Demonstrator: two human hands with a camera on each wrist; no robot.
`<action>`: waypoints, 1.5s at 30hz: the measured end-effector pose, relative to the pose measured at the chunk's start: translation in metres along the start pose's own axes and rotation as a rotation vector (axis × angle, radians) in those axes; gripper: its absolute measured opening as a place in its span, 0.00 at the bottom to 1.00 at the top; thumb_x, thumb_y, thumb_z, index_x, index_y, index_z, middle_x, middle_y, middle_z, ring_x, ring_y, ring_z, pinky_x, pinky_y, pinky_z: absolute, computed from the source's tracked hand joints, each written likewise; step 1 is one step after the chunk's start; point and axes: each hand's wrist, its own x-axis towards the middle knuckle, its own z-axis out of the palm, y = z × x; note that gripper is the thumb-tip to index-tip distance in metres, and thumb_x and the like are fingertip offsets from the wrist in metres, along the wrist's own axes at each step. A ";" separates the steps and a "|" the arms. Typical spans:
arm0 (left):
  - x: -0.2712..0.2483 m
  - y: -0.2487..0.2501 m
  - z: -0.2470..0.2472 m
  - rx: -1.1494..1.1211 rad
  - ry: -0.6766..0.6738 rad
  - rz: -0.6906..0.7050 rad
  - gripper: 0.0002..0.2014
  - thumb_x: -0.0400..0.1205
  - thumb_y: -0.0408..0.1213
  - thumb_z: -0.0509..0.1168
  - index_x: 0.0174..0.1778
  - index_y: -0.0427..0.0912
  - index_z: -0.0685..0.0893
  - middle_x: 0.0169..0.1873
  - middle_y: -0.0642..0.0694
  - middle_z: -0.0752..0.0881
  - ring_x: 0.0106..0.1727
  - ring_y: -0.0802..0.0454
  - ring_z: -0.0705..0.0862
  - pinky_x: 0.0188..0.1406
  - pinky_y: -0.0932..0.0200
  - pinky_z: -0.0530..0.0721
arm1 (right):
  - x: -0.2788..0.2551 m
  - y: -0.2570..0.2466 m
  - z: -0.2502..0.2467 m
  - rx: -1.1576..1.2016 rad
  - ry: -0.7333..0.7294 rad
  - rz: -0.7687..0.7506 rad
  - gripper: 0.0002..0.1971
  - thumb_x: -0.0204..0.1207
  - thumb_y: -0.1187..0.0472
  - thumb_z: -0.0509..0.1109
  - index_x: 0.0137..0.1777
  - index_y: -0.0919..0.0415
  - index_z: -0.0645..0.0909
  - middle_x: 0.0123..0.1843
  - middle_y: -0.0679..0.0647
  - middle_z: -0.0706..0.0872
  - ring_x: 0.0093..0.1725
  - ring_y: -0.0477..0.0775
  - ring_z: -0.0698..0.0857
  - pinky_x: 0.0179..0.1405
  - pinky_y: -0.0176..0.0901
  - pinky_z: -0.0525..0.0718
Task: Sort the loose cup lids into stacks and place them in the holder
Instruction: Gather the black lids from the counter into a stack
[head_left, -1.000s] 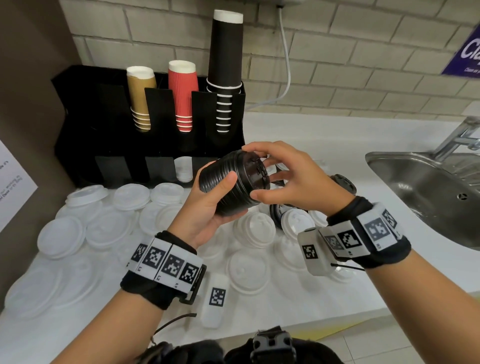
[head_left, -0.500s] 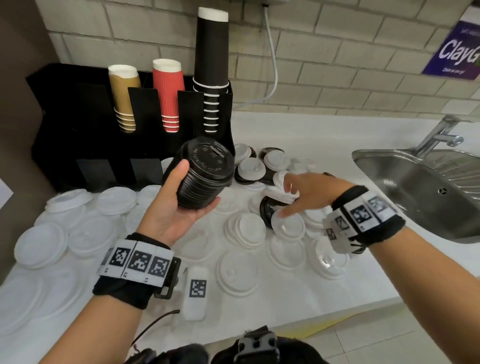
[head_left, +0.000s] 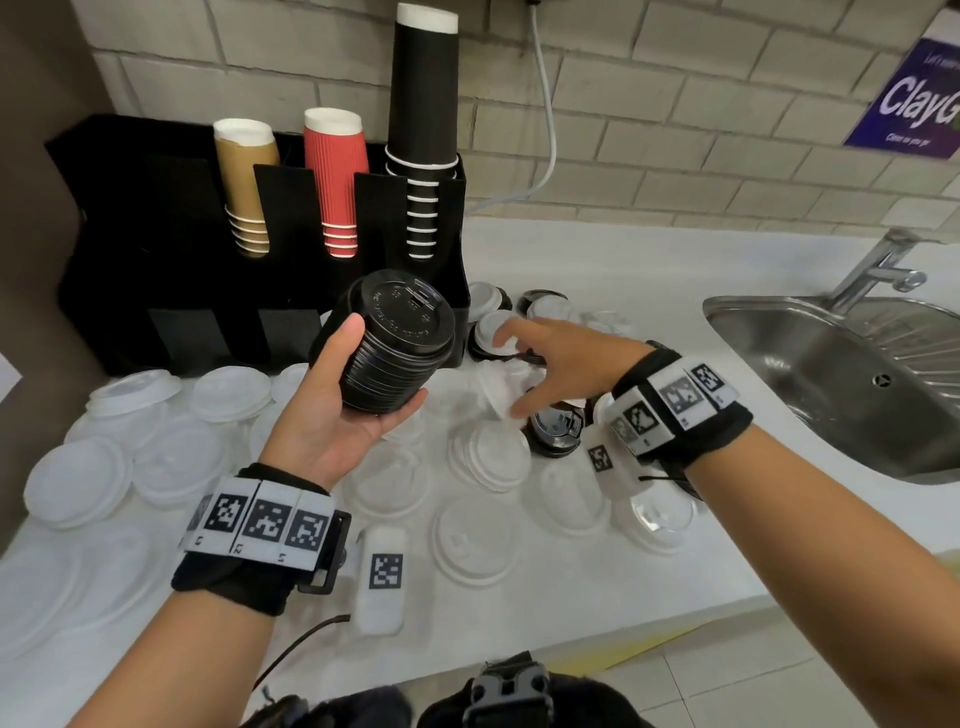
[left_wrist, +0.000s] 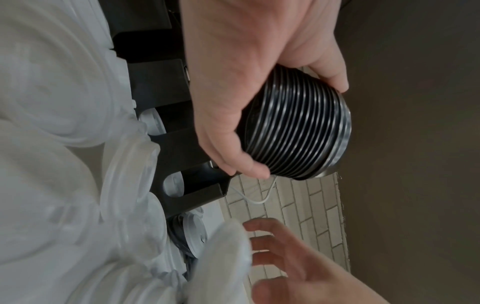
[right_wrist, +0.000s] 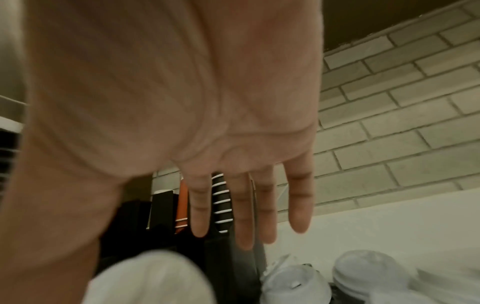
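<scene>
Left hand (head_left: 332, 415) wraps black stack (head_left: 395, 353); right hand (head_left: 550, 364) spread over loose lids (head_left: 488, 457), possibly touching one. Light, slippery; grip rims.

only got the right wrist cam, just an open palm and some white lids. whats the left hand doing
Observer: The left hand grips a stack of black lids, held above the counter.
Operator: any loose black ones around
Observer: Yes, one loose black lid lies on the counter beside the thumb of the right hand.
Operator: anything in the holders lower slots
Observer: One lower slot of the holder shows a white lid in it, seen from the left wrist.
</scene>
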 end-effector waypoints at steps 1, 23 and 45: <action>-0.001 0.000 -0.001 -0.003 0.005 0.000 0.19 0.65 0.56 0.75 0.49 0.54 0.93 0.56 0.45 0.91 0.59 0.46 0.89 0.46 0.49 0.89 | 0.004 0.000 -0.002 -0.061 0.013 0.013 0.38 0.65 0.48 0.82 0.72 0.50 0.67 0.63 0.52 0.73 0.63 0.54 0.75 0.59 0.44 0.75; -0.006 -0.002 0.002 0.021 0.045 -0.014 0.36 0.64 0.57 0.75 0.68 0.47 0.81 0.59 0.44 0.89 0.60 0.47 0.88 0.47 0.50 0.89 | 0.001 0.026 0.043 -0.965 0.013 -0.109 0.45 0.58 0.45 0.78 0.74 0.55 0.61 0.70 0.51 0.69 0.66 0.57 0.70 0.61 0.53 0.68; -0.005 -0.013 0.009 0.031 0.056 -0.067 0.41 0.61 0.56 0.78 0.72 0.47 0.79 0.64 0.42 0.87 0.61 0.44 0.87 0.46 0.50 0.89 | -0.012 -0.005 0.016 0.868 0.471 -0.175 0.24 0.79 0.58 0.72 0.71 0.46 0.69 0.59 0.52 0.81 0.55 0.49 0.84 0.59 0.47 0.82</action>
